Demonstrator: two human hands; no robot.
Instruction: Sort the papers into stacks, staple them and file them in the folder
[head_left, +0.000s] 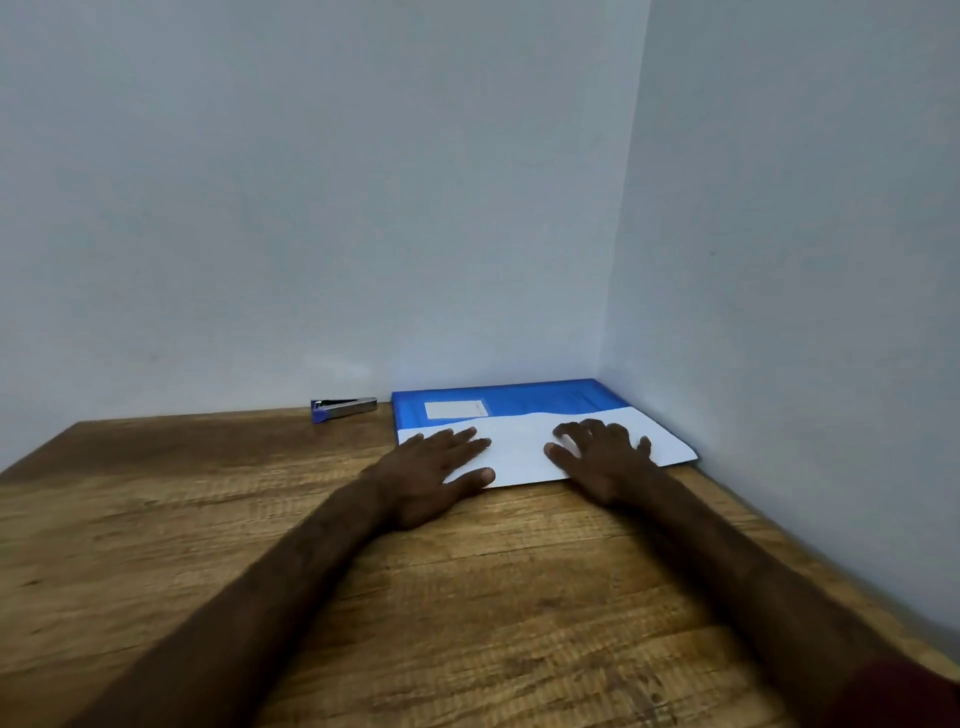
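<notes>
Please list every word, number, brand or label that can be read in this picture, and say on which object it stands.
No text here can be read.
White rectangular label on the flat blue plastic folder: faint marks, too blurred to read.
White paper lying on the folder: no print can be made out.
Small blue and silver metal stapler: no brand mark legible.

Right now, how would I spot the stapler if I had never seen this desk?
Start at the wooden table and follow its far edge along the back wall. Left of the blue folder in the corner lies the stapler, apart from it. It is the only small metal thing there, silver with a blue end.
</notes>
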